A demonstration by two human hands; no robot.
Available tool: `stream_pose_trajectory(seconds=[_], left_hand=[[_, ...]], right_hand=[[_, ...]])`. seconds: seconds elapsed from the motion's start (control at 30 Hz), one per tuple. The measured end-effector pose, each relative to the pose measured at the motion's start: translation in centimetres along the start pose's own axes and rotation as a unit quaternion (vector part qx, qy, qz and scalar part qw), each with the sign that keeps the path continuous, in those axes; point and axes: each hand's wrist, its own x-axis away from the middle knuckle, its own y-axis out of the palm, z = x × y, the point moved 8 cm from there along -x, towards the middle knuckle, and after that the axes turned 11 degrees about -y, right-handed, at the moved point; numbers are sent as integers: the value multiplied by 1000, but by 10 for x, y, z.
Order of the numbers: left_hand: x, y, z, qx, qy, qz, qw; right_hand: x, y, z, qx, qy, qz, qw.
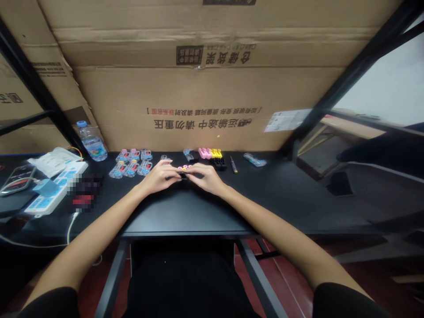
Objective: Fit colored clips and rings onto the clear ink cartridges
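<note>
Above the black table (185,214), both hands pinch one small dark part (183,176) with pink and yellow round bits on top. My left hand (160,177) grips its left end between thumb and fingers. At the other end, my right hand (208,179) closes on it in the same way. Fingers hide much of the part, so its exact kind is unclear. Just behind the hands stand pink plastic pieces (204,153), yellow pieces (216,153) and black pieces (219,164). A small screwdriver (233,165) lies right of these.
Several clear plastic assemblies (131,168) sit in rows at left; another clear piece (255,160) lies at right. Farther left are a water bottle (92,141), a power strip (54,190), a phone (19,179) and cables. A cardboard wall (198,92) closes the back.
</note>
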Motion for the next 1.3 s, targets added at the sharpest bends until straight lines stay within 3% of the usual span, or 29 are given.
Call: stream_pose_trajectory(seconds=[0.27, 0.5, 0.77, 1.17, 1.3], left_hand=[[-1, -4, 6, 3, 15, 37, 999], [-1, -11, -2, 58, -30, 69, 995], [-5, -14, 7, 72, -68, 22, 995], [-4, -5, -12, 132, -117, 10, 984], [-2, 1, -14, 170, -137, -20, 976]], right_hand=[[-2, -3, -2, 1, -5, 11, 1000], [-3, 3, -2, -17, 39, -36, 998], [8, 6, 17, -15, 86, 7, 996], [5, 5, 14, 6, 48, -17, 999], [6, 7, 12, 7, 38, -25, 999]])
